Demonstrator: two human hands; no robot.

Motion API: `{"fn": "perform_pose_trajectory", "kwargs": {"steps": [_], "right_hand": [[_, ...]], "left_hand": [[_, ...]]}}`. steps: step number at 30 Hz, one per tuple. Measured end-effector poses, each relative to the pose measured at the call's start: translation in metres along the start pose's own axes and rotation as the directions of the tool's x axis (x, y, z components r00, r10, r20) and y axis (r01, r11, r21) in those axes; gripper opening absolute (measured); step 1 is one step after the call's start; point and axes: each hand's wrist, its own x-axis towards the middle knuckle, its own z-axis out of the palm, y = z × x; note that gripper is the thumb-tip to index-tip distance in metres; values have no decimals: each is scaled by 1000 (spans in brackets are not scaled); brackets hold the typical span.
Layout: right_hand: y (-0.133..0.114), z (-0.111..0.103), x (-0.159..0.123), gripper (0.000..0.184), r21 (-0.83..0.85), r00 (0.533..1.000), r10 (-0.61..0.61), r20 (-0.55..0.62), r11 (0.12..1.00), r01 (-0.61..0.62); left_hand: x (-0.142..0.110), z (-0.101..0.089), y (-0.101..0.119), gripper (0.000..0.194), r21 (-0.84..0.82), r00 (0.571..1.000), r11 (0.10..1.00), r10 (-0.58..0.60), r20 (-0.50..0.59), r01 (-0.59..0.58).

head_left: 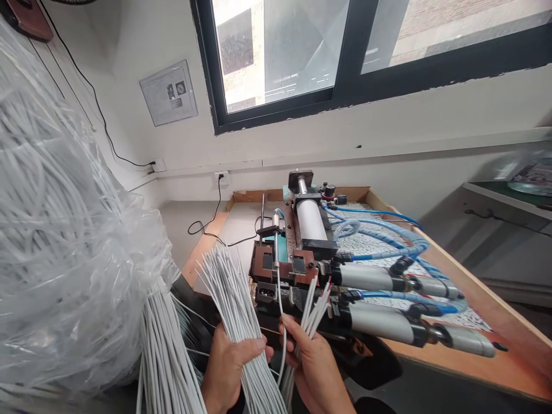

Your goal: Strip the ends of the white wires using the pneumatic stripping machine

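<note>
My left hand (235,359) is wrapped round a thick bundle of light grey cables (237,305), its thumb across the front. My right hand (313,359) pinches a single grey cable (280,299) between thumb and forefinger. That cable's upper end reaches the wire-stripping machine (276,259) just ahead; whether the tip is inside it I cannot tell. Several more cables (317,310) with reddish tips lie in the same right hand, held by the other fingers. The machine carries a large upright pneumatic cylinder (311,221) at its back.
Plastic-wrapped cables (64,218) fill the left side, a loose bunch (166,351) hanging below. Two pneumatic cylinders (366,276) with blue air hoses (388,230) extend right over scattered offcuts. A wooden rim (452,276) edges the bench. A window (280,52) is behind; a shelf (509,198) stands right.
</note>
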Motion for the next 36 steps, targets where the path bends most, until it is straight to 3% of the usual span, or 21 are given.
{"fn": "perform_pose_trajectory", "kwargs": {"steps": [4,6,9,11,13,17,22,27,31,36], "right_hand": [[-3,3,3,20,31,998,54,12,998,-55],[-4,4,2,19,31,990,118,76,992,-121],[-3,7,0,22,-52,948,202,245,979,-195],[-1,7,-3,21,-133,942,178,286,980,-145],[3,5,-5,22,-175,968,78,238,984,-36],[6,0,-3,24,-158,997,-55,57,986,63],[0,0,1,25,-116,998,-4,68,993,12],[-5,2,3,21,-18,1000,-9,-2,1000,9],[-6,3,9,20,82,1000,24,12,996,-25],[-5,5,12,20,131,986,156,55,978,-162]], "left_hand": [[-1,3,2,16,19,998,998,56,-39,-56],[-1,3,3,17,33,996,996,80,-43,-79],[-2,5,6,18,42,997,996,78,30,-79],[-3,6,7,20,35,991,996,81,110,-85],[-3,7,8,20,27,985,995,88,149,-93],[-3,5,6,11,39,998,998,43,47,-45],[-1,3,6,15,-3,999,1000,9,-46,-9],[-1,5,9,13,31,997,998,57,-59,-56],[0,5,10,13,-5,996,997,71,-57,-71],[-1,4,8,15,25,996,996,88,-36,-87]]}}
